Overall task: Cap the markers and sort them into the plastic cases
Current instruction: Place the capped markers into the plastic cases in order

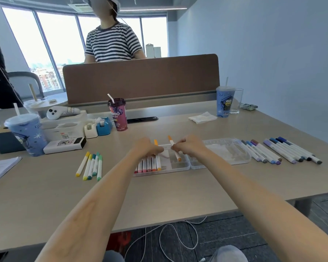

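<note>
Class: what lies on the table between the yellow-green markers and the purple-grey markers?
In the head view: the left case holding pink-to-orange markers, and the right case beside it.

Two clear plastic cases lie side by side on the bench. The left case (180, 166) holds a row of white-barrelled red, pink and orange markers (149, 165) packed at its 9 o'clock end. The right case (227, 154) touches it at 3 o'clock. Above the left case, the right hand (189, 148) pinches an orange marker (175, 151), tilted with its cap toward 11 o'clock. An amber marker (155, 142) pokes toward 12 o'clock from the left hand (146, 148). Five yellow-to-green markers (91, 166) lie loose at the cases' 9 o'clock, and blue, purple and grey markers (280, 150) at 3 o'clock.
</note>
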The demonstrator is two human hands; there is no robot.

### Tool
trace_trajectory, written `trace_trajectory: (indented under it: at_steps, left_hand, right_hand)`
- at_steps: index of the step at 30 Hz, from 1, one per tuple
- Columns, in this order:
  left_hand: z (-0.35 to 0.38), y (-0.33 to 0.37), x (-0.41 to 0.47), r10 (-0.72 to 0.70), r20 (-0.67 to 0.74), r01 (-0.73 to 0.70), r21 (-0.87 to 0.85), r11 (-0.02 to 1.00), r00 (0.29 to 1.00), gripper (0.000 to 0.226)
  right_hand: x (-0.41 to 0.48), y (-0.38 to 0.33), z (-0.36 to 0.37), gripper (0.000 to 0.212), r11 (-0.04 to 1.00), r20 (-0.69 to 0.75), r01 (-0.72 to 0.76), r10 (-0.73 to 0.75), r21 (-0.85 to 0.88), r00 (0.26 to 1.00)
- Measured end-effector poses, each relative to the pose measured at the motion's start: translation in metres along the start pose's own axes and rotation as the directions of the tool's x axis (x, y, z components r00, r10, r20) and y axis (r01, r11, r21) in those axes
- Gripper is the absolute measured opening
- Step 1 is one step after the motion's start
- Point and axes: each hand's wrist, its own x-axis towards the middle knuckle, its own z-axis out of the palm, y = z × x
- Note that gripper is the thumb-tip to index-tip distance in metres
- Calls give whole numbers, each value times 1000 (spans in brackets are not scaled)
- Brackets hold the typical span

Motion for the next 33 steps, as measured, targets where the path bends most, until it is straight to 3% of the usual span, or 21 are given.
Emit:
trace_trajectory:
  at_steps: [3,6,21,27,33]
  left_hand:
    - [-15,-7,-12,-9,28,15,-220,975,1000,16]
    - [-30,-16,-22,14,-11,-16,-310,951,1000,22]
    - [-56,-50,-39,75,-52,-89,-369,925,996,19]
    - [-54,-51,-35,70,-50,-84,-404,911,996,29]
    - [-49,-52,-29,33,-12,-34,-502,864,999,30]
  right_hand:
    - [3,-8,9,20,1000,29,0,1,-8,1000]
    - [7,-17,24,21,999,58,-12,15,-53,998]
    - [10,-28,67,21,975,2,-54,56,-218,998]
    - [15,-22,70,37,980,-7,-100,100,-171,995]
    - [20,-26,71,41,960,25,-148,158,-238,987]
